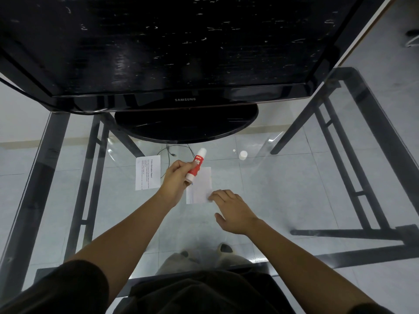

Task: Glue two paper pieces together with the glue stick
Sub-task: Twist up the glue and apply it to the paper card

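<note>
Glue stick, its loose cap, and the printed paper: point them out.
glue stick (196, 165), head view, red label.
cap (242, 155), head view, white side.
printed paper (147, 172), head view, middle of sheet.

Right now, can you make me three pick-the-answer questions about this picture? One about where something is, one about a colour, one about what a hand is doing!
1. Where is the small white cap?
A. On the glass table, right of the glue stick
B. On the printed paper
C. In the right hand

2. What colour is the glue stick's label?
A. Blue
B. Red
C. Green

3. What is the left hand doing?
A. Resting flat
B. Holding the glue stick
C. Touching the monitor

Answers: 1 A, the cap sits alone on the glass table. 2 B, the glue stick is red. 3 B, the left hand grips it, while the right hand touches the blank paper.
</note>
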`<state>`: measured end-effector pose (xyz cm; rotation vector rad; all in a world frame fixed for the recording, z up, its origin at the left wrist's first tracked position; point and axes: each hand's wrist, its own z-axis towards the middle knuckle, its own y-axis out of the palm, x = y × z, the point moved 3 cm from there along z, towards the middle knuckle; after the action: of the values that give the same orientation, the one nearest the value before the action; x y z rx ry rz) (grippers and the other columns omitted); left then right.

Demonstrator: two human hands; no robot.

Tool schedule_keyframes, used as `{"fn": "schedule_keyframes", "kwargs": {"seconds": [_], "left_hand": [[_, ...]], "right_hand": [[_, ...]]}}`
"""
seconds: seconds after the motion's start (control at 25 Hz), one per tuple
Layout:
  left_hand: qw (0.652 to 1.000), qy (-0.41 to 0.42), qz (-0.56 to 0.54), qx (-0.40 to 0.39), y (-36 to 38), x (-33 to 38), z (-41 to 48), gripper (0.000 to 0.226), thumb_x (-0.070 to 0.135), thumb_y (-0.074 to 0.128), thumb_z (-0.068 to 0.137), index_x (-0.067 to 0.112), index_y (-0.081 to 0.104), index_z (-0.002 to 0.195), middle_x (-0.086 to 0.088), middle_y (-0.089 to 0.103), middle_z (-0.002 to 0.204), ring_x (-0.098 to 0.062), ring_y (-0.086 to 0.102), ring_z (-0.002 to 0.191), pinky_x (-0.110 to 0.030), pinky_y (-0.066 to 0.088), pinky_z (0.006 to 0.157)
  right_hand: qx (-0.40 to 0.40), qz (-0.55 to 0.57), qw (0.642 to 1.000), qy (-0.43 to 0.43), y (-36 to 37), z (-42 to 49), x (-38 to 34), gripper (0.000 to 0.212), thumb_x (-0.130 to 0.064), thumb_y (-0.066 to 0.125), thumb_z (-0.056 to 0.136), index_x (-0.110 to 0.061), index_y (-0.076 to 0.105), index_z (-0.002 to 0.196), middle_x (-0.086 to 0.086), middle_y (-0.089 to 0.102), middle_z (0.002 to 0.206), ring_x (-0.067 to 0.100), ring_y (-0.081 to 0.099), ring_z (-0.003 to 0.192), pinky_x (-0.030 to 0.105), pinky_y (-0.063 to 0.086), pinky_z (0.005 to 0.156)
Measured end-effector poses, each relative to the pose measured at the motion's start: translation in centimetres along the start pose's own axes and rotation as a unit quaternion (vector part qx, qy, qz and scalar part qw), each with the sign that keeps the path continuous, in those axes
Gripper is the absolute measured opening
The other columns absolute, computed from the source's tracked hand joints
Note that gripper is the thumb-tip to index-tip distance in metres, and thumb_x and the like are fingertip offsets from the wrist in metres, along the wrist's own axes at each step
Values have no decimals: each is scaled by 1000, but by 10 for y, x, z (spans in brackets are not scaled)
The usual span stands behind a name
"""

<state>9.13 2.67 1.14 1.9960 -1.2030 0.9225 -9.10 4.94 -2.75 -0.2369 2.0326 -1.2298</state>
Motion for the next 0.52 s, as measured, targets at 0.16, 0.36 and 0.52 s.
{"fn": "schedule_keyframes", "kwargs": {"seconds": [0.16,0.36,0.52], "left_hand": [[991,33,111,-73,14,8,6,23,20,71,79,19,56,96,0,67,94,-15,64,87,-25,46,72],[949,108,286,-74,44,18,24,32,20,75,75,23,60,103,7,65,92,-2,65,79,-11,45,64],[910,166,373,-72,72,16,36,30,18,75,76,19,57,100,7,62,92,-9,62,81,-14,45,70]], "right_hand": [[12,67,997,30,-7,4,2,46,-34,56,88,-23,41,130,-2,44,138,17,45,122,32,35,104],[130,29,984,122,-16,-2,29,49,-37,45,95,-17,36,139,4,38,147,22,39,133,30,29,110],[79,-57,973,209,-17,-6,62,64,-50,24,96,-16,7,148,4,1,160,23,0,146,35,-1,114]]}}
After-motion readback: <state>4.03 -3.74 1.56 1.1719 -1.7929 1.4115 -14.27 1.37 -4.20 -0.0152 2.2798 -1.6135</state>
